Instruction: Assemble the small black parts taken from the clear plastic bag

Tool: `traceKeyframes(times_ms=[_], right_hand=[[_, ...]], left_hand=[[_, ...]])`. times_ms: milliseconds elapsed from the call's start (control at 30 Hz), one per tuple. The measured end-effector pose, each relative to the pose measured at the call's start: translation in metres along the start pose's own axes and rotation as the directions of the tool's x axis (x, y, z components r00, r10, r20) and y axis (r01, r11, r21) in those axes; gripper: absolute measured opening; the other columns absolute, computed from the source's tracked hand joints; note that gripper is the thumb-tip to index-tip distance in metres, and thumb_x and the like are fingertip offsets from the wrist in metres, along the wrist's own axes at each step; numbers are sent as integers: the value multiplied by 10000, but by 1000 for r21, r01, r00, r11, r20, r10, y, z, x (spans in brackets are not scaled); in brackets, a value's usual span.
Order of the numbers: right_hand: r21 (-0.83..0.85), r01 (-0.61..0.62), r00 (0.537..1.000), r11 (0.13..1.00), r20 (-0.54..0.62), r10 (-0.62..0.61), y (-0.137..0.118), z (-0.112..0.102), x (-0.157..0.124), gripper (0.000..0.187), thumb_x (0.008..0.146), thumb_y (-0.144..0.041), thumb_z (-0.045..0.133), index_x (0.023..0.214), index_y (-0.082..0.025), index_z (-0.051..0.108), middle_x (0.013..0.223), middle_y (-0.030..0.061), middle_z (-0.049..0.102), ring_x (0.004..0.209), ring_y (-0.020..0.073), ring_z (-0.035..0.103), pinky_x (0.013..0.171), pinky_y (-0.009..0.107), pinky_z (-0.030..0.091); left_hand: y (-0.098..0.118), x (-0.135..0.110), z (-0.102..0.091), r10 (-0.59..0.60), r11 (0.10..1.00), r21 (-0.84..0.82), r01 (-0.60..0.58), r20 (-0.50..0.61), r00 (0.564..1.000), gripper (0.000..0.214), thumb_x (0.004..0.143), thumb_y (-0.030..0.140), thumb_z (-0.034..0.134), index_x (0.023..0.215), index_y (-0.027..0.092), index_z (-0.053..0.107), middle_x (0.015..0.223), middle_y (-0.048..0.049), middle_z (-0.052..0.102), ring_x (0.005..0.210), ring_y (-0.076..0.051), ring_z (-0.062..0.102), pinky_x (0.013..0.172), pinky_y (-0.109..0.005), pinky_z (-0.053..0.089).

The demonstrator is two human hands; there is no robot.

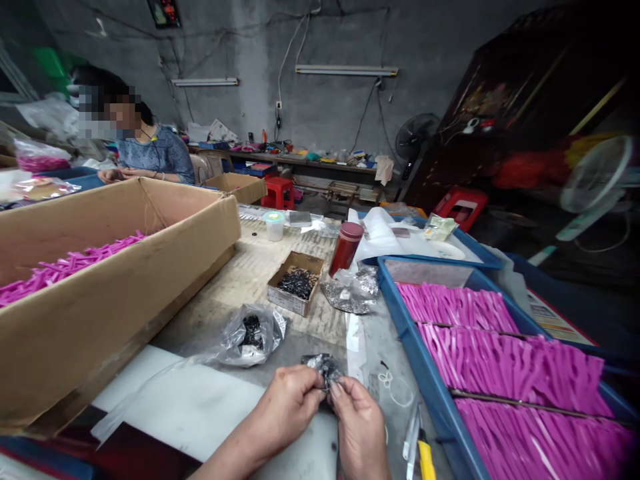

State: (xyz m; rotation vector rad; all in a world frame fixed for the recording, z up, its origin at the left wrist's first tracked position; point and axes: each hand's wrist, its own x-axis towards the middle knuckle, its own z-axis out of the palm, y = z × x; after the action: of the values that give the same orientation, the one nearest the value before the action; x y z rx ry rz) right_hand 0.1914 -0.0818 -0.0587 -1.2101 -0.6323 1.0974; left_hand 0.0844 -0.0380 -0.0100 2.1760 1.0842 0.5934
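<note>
Beside the tray, both hands pinch a bag.

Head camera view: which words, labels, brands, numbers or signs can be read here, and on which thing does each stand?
No text can be read in this picture.
Printed sheet beside the blue tray: print too blurred to read.
Red-lit sign on the wall: too blurred.
Greenish packet: print too small.
Small plastic bag held by the left hand and the right hand: no print visible.
</note>
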Motion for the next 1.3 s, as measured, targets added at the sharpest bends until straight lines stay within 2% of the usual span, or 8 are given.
traceKeyframes(times_ms=[333,633,1033,1300], right_hand=[[-114,37,999,993,-21,-40,4,-2,0,145,654,-300,546,640,-158,570,545,-20,531,545,131,482,512,213,407],[-107,40,999,993,-12,-41,8,-3,-1,146,648,-301,544,639,-157,568,557,-8,539,565,146,493,535,236,414],[-220,80,997,972,25,-76,-9,3,0,150,614,-291,562,548,-157,558,491,-30,504,491,122,454,464,201,384],[-197,79,996,977,49,-70,-12,0,5,178,618,-323,568,638,-148,596,556,3,568,541,145,497,499,222,412]], left_hand=[[1,-1,1,-1,999,38,1,-5,1000,150,639,59,435,591,155,541,551,14,555,528,-80,488,513,-145,335],[2,1,3,13,998,68,-12,-14,1000,176,643,56,417,601,150,560,561,-7,568,537,-91,501,504,-153,336],[-1,2,1,-57,998,5,58,-53,997,181,585,47,426,548,156,566,490,25,541,468,-75,457,467,-145,315],[-9,6,0,-79,997,-7,79,-47,996,170,610,86,426,552,150,572,490,27,535,478,-77,454,464,-149,310]])
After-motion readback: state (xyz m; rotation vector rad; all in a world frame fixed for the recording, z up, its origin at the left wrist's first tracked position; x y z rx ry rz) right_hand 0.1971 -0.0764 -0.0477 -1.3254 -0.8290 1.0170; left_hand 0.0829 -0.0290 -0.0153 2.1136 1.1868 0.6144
